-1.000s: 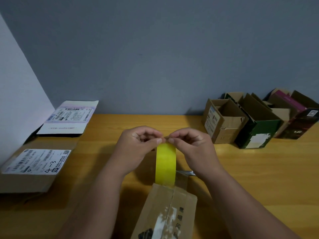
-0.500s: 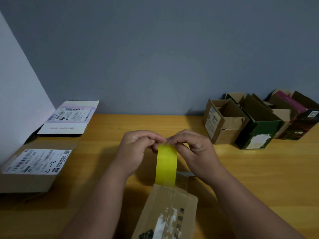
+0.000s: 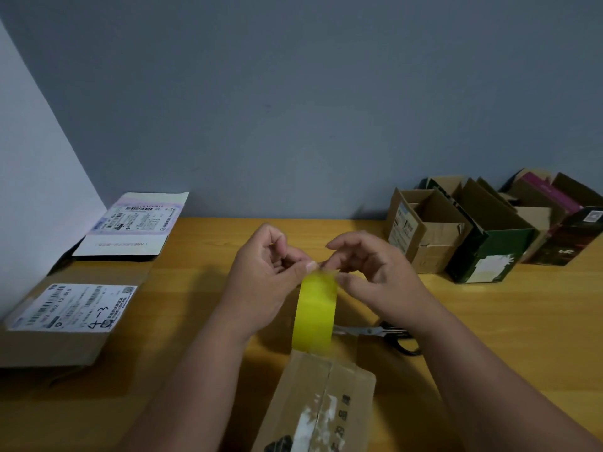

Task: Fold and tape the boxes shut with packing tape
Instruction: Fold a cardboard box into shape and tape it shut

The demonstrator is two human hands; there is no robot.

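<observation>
A brown cardboard box (image 3: pixel 355 386) lies at the bottom centre with its flaps folded shut; old white tape residue runs along the seam. A band of yellow packing tape (image 3: pixel 315 316) rises from the box's far edge up to my fingers; whether it is the roll or a pulled strip I cannot tell. My left hand (image 3: pixel 264 282) pinches the tape's top left corner with the thumb. My right hand (image 3: pixel 375 275) holds the top right edge with its thumb, the other fingers spread and raised.
Scissors (image 3: pixel 375 331) lie on the wooden table (image 3: pixel 505 337) just behind the tape, under my right wrist. Open boxes stand at the back right: a brown one (image 3: pixel 434 256), a green one (image 3: pixel 489 256), a dark one (image 3: pixel 561 246). Two labelled flat boxes (image 3: pixel 65 340) lie at the left.
My right hand's fingers have lifted and spread from a closed pinch. Both hands stay at the tape's top edge. More of the scissors shows.
</observation>
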